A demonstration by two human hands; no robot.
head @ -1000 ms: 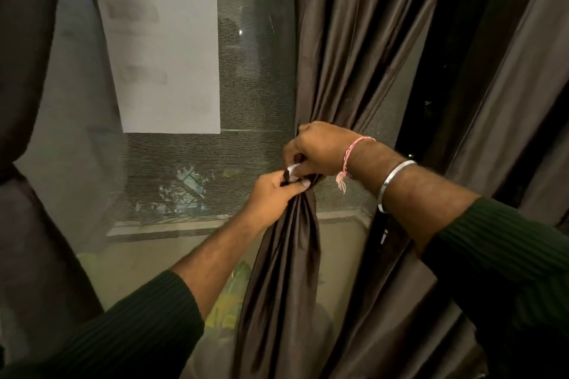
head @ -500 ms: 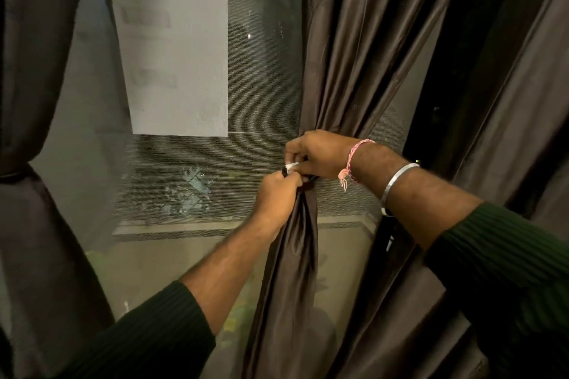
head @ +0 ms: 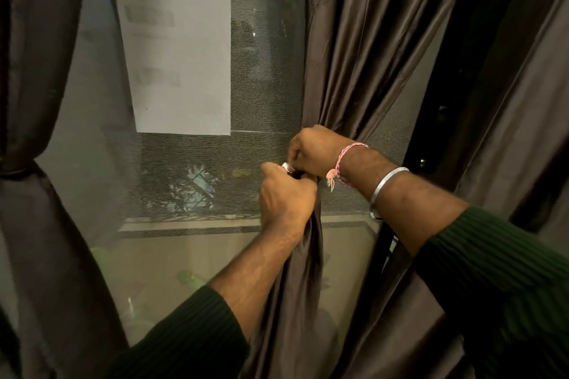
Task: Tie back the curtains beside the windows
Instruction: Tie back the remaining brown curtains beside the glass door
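Both hands (head: 303, 175) clenched on brown curtain (head: 348, 49) beside mesh-screened window (head: 264, 95), papered.

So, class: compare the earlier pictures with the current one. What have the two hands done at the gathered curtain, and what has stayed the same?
The left hand has shifted up and closed tighter against the right hand at the gathered curtain; its thumb, visible earlier, is now tucked out of sight. Nothing was let go. Both hands still work a small white piece at the bunch. The left curtain stays tied.
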